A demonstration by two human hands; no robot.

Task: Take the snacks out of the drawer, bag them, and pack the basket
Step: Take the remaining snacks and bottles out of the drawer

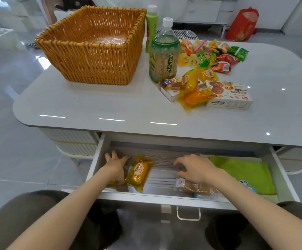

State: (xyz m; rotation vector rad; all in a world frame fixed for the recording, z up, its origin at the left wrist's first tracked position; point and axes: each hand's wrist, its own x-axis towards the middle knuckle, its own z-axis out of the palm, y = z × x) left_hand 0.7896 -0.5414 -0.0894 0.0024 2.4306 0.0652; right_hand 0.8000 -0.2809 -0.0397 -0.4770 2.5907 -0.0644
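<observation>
Broadly, we work at a glossy white table (74,105) with a wicker basket (92,56) standing at its far left. The basket holds no snacks yet, only something clear and crinkled at the bottom. Below the table's near edge the drawer (164,197) is pulled out towards us. At its right end lies a folded green sheet (246,172); we cannot tell whether it is a bag or a cloth.

On the tabletop a tall tea bottle (164,56) stands just right of the basket. Beyond it a snack heap (213,56) lies loose and unbagged.

In the drawer a clear packet (195,188) of something pale brown lies against the front wall, directly under our right wrist. It looks light and crushable, so we judge a loose hold across its width is safest.

A yellow packet (140,173) lies left of centre. It should be soft, light and slick, best pinched at a sealed end.

Our left hand (116,167) rests flat with its fingers spread, holding nothing, and the yellow packet lies just beside its thumb side. Our right hand (197,168) has its fingers loosely bent onto the drawer floor, and we see nothing in its grasp.
</observation>
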